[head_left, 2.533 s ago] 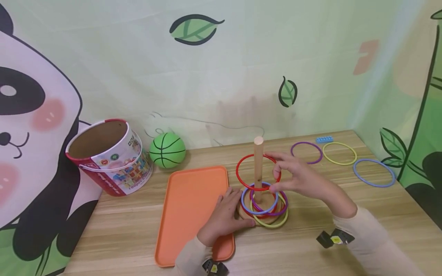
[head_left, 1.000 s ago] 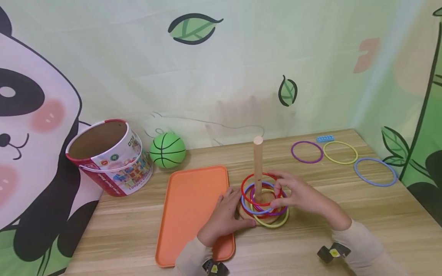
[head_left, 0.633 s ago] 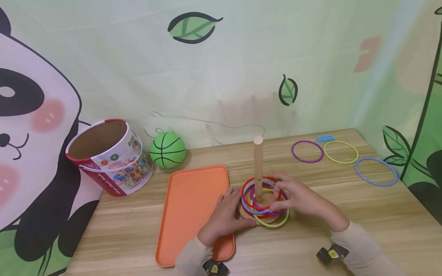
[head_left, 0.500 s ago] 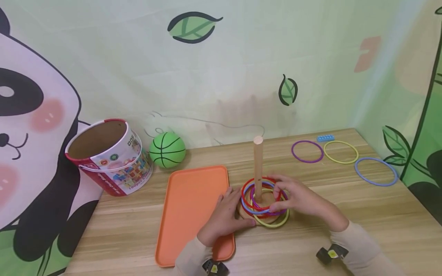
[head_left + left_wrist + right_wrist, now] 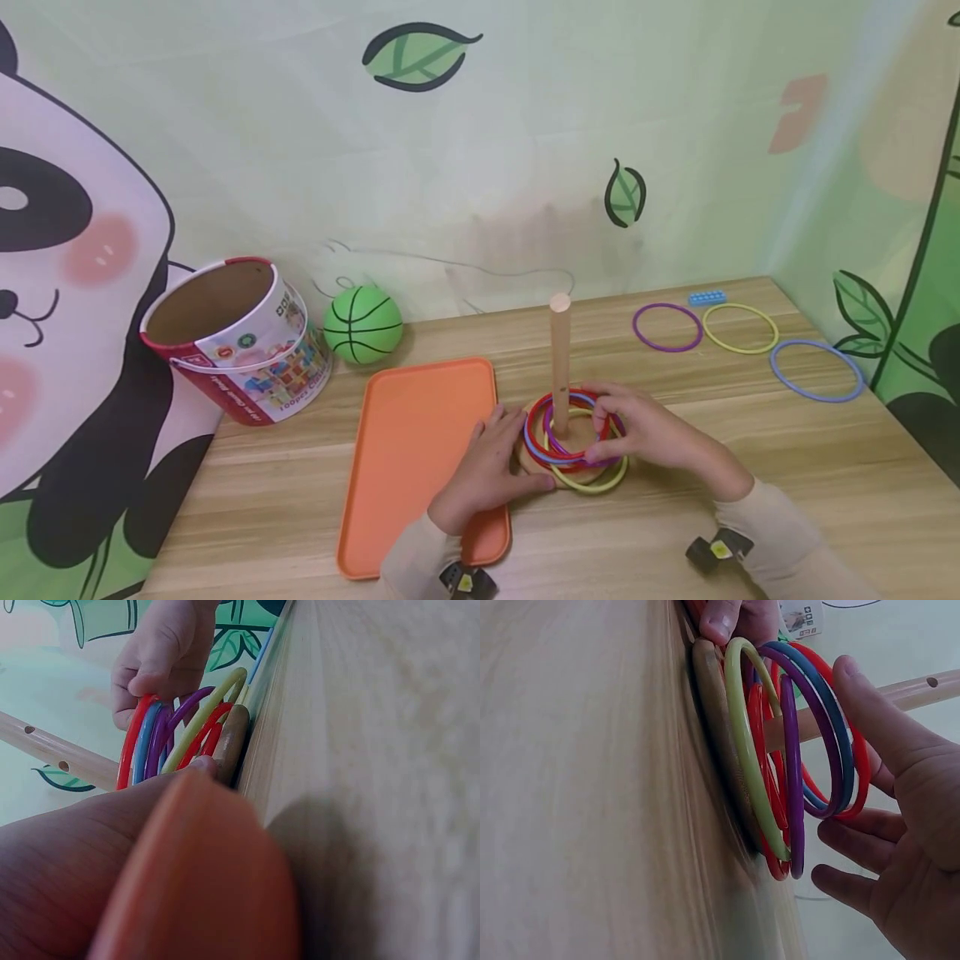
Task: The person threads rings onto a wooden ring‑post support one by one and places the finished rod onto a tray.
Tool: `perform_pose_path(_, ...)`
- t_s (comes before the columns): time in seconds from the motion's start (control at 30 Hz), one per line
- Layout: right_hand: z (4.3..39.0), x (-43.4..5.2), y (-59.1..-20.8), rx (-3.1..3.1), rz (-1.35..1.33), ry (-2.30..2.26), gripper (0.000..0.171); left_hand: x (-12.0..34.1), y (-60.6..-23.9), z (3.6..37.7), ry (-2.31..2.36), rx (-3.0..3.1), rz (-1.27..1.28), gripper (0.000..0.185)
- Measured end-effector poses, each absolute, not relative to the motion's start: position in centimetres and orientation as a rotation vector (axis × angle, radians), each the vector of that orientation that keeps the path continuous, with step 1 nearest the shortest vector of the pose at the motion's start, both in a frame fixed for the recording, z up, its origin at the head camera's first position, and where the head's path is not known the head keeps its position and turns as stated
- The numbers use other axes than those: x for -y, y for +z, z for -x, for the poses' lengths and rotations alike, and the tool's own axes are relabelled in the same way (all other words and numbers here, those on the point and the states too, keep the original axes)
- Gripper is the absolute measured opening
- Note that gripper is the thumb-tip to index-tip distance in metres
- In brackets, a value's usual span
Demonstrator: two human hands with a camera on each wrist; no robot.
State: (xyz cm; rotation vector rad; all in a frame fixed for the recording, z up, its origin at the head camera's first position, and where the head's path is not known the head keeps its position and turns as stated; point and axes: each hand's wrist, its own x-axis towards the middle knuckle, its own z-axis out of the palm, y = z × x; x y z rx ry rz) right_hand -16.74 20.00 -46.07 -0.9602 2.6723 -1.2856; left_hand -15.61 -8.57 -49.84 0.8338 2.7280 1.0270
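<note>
A wooden peg (image 5: 560, 358) stands upright on a round wooden base (image 5: 714, 697), with several rings around it. My right hand (image 5: 645, 429) pinches the right side of the topmost red ring (image 5: 862, 776) between thumb and fingers, low around the peg. Just below lie a blue ring (image 5: 845, 750) and purple rings (image 5: 795, 787); a yellow ring (image 5: 596, 490) and more red lie lower, near the base. My left hand (image 5: 487, 467) rests against the base's left side, fingers spread, thumb along its front edge. Part of that hand lies over the orange tray (image 5: 420, 450).
A purple ring (image 5: 634, 331), a yellow ring (image 5: 776, 337) and a blue ring (image 5: 860, 379) lie at the back right near a light-blue toy brick (image 5: 707, 297). A green ball (image 5: 363, 325) and a cardboard bucket (image 5: 258, 375) stand at the back left.
My right hand has lowered the red ring along the peg onto the rings below, and it settles slightly lower now. My left hand has stayed at the base.
</note>
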Motion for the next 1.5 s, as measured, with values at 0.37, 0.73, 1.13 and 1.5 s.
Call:
perform_pose_path(0.37, 16.9, -20.7, -46.5, -2.649, 0.858, -1.315, 0.042, 8.5, -49.9, 15.6, 1.019, -2.727, -0.822, 0.104)
perform_pose_path(0.73, 18.1, -24.6, -47.1, -2.686, 0.622, -1.455, 0.032, 8.5, -49.8, 15.5, 1.033, -2.720, -0.839, 0.105)
perform_pose_path(1.13, 19.3, -28.3, -48.0, -2.802, 0.396, -1.416, 0.055, 8.6, -49.6, 15.4, 1.041, -2.704, -0.806, 0.104)
perform_pose_path(1.5, 19.9, -32.6, -47.8, -2.874, 0.117, -1.406, 0.073, 8.5, -49.5, 15.4, 1.035, -2.707, -0.806, 0.104)
